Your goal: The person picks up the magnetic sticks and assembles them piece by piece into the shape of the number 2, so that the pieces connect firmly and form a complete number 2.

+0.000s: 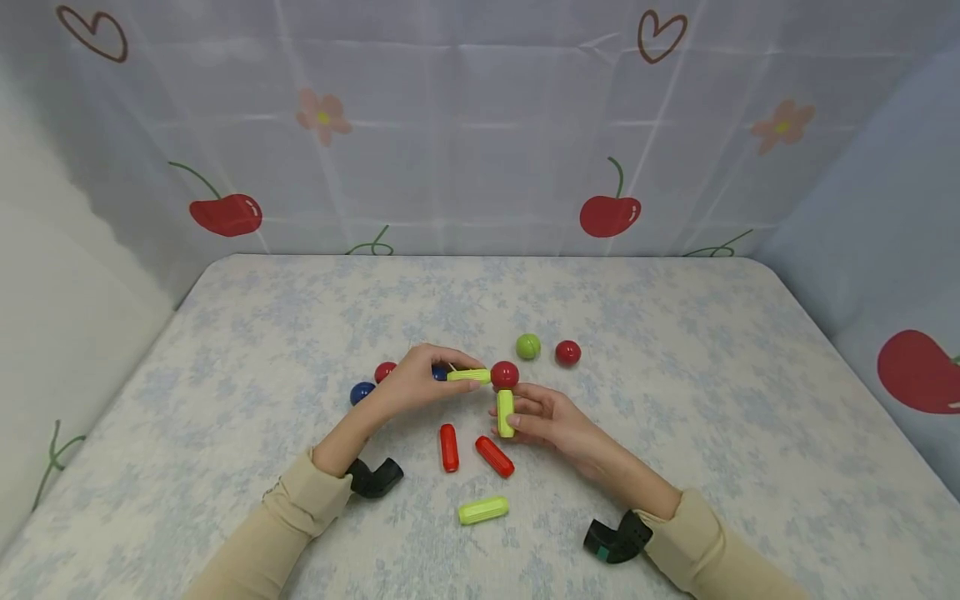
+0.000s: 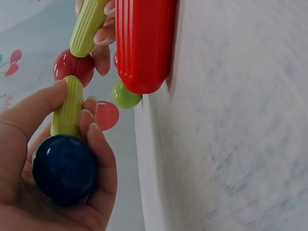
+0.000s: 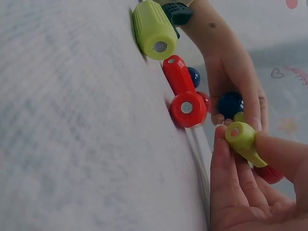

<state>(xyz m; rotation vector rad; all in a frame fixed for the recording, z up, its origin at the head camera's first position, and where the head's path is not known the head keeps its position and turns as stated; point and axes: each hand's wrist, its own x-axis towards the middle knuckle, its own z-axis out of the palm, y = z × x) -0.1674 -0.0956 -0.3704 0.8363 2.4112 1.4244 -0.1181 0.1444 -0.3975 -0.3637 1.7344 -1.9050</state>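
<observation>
My left hand (image 1: 415,383) pinches a yellow-green magnetic rod (image 1: 470,376) between thumb and fingers. At that rod's near end a blue ball (image 2: 65,169) sits against my palm. Its other end meets a red ball (image 1: 505,374). A second yellow-green rod (image 1: 506,415), gripped by thumb and fingers of my right hand (image 1: 555,423), meets the same red ball from below in the head view. In the right wrist view this second rod (image 3: 242,137) shows a metal disc in its free end.
Two red rods (image 1: 449,448) and a yellow-green rod (image 1: 483,510) lie nearer me. Behind the hands are a green ball (image 1: 528,347) and a red ball (image 1: 567,353). Another blue ball (image 1: 362,393) and a partly hidden red ball (image 1: 385,372) lie left of my left hand.
</observation>
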